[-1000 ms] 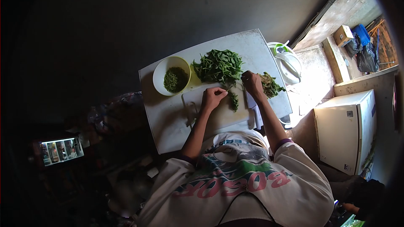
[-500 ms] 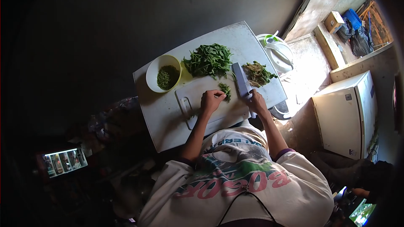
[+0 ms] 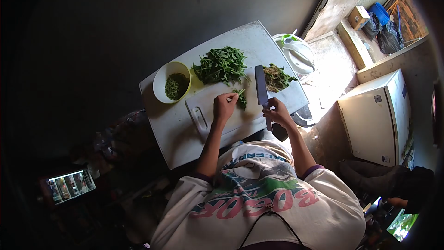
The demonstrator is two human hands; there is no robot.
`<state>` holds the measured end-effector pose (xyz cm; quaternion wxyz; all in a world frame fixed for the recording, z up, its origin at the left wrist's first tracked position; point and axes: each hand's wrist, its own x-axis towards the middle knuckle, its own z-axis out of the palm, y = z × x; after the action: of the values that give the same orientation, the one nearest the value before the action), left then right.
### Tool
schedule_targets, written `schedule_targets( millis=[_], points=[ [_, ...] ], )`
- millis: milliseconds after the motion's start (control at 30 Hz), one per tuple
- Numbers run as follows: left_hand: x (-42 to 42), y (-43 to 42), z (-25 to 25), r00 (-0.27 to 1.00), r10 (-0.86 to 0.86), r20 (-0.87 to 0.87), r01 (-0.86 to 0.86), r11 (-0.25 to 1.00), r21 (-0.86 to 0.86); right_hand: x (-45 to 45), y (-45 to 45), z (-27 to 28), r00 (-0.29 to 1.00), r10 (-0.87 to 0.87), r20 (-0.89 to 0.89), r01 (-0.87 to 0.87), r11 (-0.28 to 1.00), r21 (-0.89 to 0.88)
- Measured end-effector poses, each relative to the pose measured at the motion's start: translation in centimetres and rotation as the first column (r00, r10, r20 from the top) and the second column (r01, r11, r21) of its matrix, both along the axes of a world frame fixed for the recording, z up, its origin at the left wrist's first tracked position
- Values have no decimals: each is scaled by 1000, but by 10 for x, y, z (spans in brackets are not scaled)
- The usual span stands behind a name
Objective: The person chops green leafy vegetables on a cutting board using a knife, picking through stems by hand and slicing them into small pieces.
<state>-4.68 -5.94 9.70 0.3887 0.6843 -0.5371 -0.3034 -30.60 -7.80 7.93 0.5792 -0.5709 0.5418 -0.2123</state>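
My right hand [image 3: 278, 112] is closed round the handle of a large knife [image 3: 261, 85], its wide blade pointing away from me over the cutting board's right side. Over the white cutting board [image 3: 208, 94], my left hand [image 3: 225, 106] pinches a small green stem at its fingertips. Beside those fingertips lies a small bunch of greens [image 3: 242, 102]. A big pile of leafy greens [image 3: 221, 65] sits beyond the board. To its left is a bowl [image 3: 159, 83] holding finely cut greens [image 3: 176, 86]. Right of the blade lies a pile of brownish stems and leaves [image 3: 277, 78].
Past the right edge of the white table [image 3: 162, 140] is a round white container [image 3: 299, 58] with a green item. Farther right stands a white fridge-like box [image 3: 374, 120]. A person's dark sleeve [image 3: 418, 190] shows at the lower right, near a lit screen [image 3: 402, 224].
My right hand has taken hold of the knife and lifted it beside the board. My left hand now has a stem between its fingertips. The view has shifted, moving the table leftward.
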Motion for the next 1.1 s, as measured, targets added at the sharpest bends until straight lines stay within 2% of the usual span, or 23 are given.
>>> schedule_targets(
  millis=[67,167,233,300,367,400,433,500,533,567,633,733,800,833,967,1100],
  points=[
    [11,6,19,1000,14,-1,-14,1000,-26,2,4,25,992,-20,122,30,996,-82],
    [27,22,36,999,45,4,-45,999,-30,17,10,78,999,7,52,-7,1000,6],
    [37,34,34,998,59,28,-59,998,-2,27,14,83,996,53,67,-57,997,48],
    [46,43,-3,997,69,26,-69,997,-24,34,23,79,992,98,84,-106,990,92],
    [53,50,-34,996,55,75,-54,998,-14,41,34,54,979,190,-80,-204,945,-256],
    [52,51,-39,995,67,76,-66,998,-15,49,40,51,978,197,-63,-206,916,-344],
    [48,52,-45,993,99,67,-100,995,6,50,45,49,976,209,-63,-217,913,-345],
    [45,52,-61,988,142,57,-144,989,28,55,55,54,902,273,-336,-348,919,-186],
    [44,51,-71,980,165,108,-159,985,-69,56,58,56,859,298,-416,-380,916,-129],
    [44,51,-81,969,192,156,-166,972,-164,55,62,54,855,305,-419,-388,913,-126],
    [40,52,-71,971,197,136,-180,976,-126,49,70,47,851,293,-435,-435,859,-272],
    [35,54,-67,956,197,218,-170,976,-137,42,77,40,815,311,-489,-491,819,-297],
    [35,53,-68,922,177,343,-128,979,-161,42,79,39,793,318,-519,-497,831,-251],
    [35,53,-69,923,178,340,-129,978,-162,42,80,40,772,327,-545,-501,841,-205],
    [34,53,-77,933,195,302,-149,974,-168,43,79,34,761,303,-573,-498,839,-219],
    [32,50,-75,929,183,322,-139,978,-157,44,78,36,734,358,-577,-544,819,-184]
  ],
)
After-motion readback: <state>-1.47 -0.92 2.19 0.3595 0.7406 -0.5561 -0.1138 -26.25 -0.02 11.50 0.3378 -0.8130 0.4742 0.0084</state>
